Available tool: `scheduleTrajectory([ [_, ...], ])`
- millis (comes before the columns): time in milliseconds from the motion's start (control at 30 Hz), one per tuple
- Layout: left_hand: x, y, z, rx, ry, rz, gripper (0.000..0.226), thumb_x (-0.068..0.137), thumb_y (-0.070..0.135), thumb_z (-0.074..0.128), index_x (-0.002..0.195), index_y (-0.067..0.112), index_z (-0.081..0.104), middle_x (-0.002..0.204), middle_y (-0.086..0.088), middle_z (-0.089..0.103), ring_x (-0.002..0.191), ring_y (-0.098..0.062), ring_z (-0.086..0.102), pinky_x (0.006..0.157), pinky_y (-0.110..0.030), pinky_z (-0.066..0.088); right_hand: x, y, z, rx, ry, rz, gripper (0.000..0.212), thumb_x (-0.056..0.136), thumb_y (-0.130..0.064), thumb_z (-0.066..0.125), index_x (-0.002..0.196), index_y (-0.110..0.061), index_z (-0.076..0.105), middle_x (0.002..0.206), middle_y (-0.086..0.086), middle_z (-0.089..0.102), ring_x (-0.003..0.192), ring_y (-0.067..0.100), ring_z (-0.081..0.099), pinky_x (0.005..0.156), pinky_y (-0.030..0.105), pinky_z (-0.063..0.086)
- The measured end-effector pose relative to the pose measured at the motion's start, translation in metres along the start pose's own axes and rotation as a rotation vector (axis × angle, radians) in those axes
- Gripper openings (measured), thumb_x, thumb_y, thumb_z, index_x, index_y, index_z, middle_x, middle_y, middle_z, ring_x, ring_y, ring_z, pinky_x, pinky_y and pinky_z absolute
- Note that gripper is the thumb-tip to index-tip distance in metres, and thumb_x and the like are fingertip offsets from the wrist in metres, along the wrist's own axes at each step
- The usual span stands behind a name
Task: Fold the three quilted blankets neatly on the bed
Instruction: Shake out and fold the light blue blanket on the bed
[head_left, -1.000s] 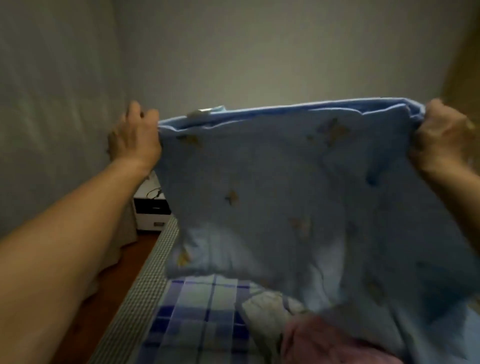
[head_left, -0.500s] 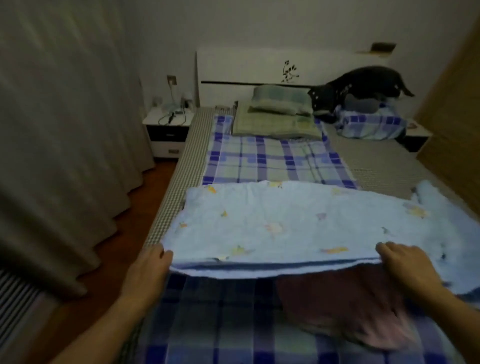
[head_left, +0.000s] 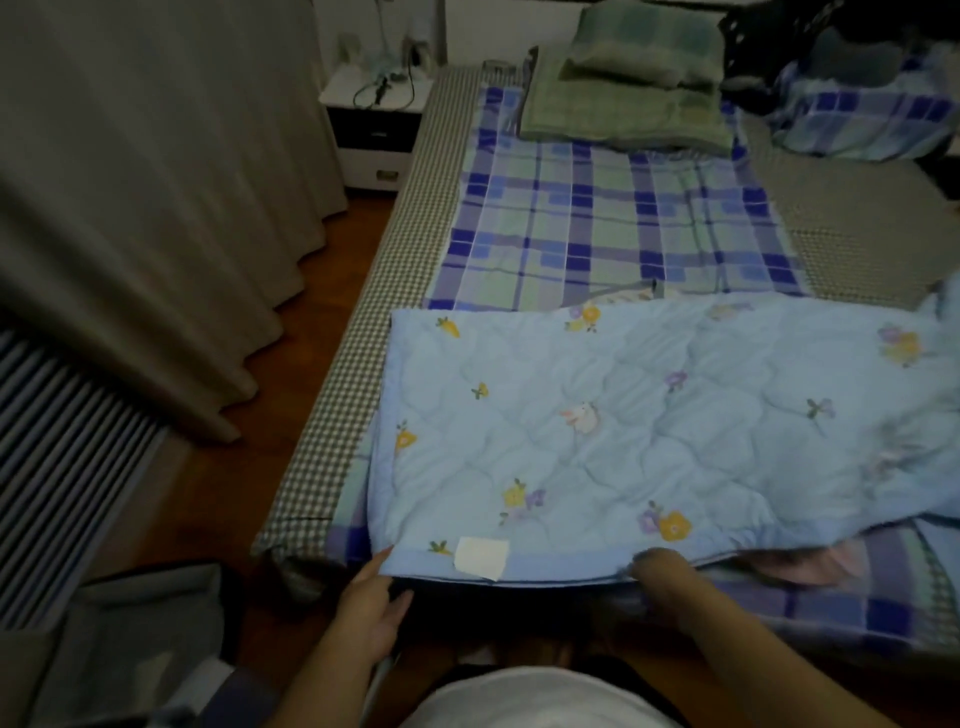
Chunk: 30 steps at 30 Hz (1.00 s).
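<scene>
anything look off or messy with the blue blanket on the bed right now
The light blue quilted blanket lies mostly flat, but its right end is bunched and rumpled, and a pink blanket pokes out from under its near edge.
</scene>
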<state>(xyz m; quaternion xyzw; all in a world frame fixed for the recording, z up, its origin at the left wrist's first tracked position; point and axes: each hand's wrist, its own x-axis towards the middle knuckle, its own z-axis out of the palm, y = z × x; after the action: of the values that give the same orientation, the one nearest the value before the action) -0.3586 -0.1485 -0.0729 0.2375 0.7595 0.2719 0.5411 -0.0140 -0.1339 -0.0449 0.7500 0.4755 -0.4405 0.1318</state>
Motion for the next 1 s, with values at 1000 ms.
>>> scheduleTrajectory([
  [1000, -0.033, 0.038, 0.011, -0.691, -0.107, -0.238, 0.023, 0.103, 0.016, 0.049, 0.123, 0.010, 0.060, 0.115, -0.016, 0.069, 0.106, -0.033, 0.065, 0.086, -0.046, 0.055, -0.019, -0.179, 0.072, 0.110, 0.146, -0.558, 0.049, 0.102, -0.047, 0.039, 0.095, -0.009, 0.068, 0.093, 0.011, 0.071, 0.087, 0.024, 0.066, 0.078, 0.033, 0.050],
])
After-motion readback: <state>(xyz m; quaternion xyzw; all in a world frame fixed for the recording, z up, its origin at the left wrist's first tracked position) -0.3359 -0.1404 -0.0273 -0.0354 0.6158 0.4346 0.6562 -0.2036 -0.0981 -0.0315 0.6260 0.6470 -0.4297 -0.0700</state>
